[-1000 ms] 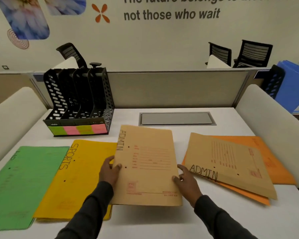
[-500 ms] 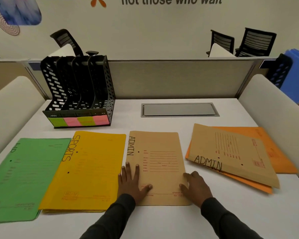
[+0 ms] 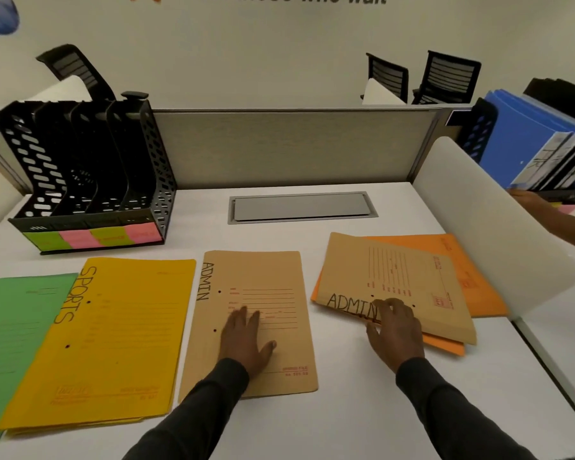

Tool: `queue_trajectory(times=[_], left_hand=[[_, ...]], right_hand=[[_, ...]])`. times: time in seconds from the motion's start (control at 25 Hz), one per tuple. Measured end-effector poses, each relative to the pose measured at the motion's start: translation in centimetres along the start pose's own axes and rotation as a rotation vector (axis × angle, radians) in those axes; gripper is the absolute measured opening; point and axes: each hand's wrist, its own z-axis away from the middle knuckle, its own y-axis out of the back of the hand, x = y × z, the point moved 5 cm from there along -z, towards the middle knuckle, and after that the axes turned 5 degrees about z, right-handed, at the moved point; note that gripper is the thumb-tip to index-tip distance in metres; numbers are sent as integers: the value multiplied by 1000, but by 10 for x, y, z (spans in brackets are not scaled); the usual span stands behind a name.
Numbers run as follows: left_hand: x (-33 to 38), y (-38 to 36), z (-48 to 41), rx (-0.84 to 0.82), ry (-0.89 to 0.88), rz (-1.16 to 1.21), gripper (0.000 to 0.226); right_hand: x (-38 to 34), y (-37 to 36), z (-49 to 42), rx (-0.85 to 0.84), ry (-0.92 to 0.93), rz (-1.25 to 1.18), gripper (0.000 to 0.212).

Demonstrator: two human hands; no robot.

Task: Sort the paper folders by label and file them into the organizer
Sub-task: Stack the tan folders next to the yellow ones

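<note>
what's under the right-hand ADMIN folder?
An orange folder sticks out from under the brown ADMIN folder at its left corner, near edge and far right. The rest is covered; one orange folder or several, cannot tell.

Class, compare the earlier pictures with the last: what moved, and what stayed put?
The middle ADMIN folder, held tilted by both hands, was laid flat beside the SPORTS folder. The left hand rests on it; the right hand moved right to touch the second ADMIN folder. Green folder, orange folder and organizer stayed.
</note>
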Motion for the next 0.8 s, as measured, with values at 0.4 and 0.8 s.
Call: queue_trajectory(times=[0.4, 0.8], left_hand=[[146, -20, -33, -239, 192, 803, 58], [177, 21, -11, -4, 199, 1365, 26]], right_hand=[[53, -36, 8, -249, 38, 51, 81], [43, 22, -2, 68, 142, 146, 56]])
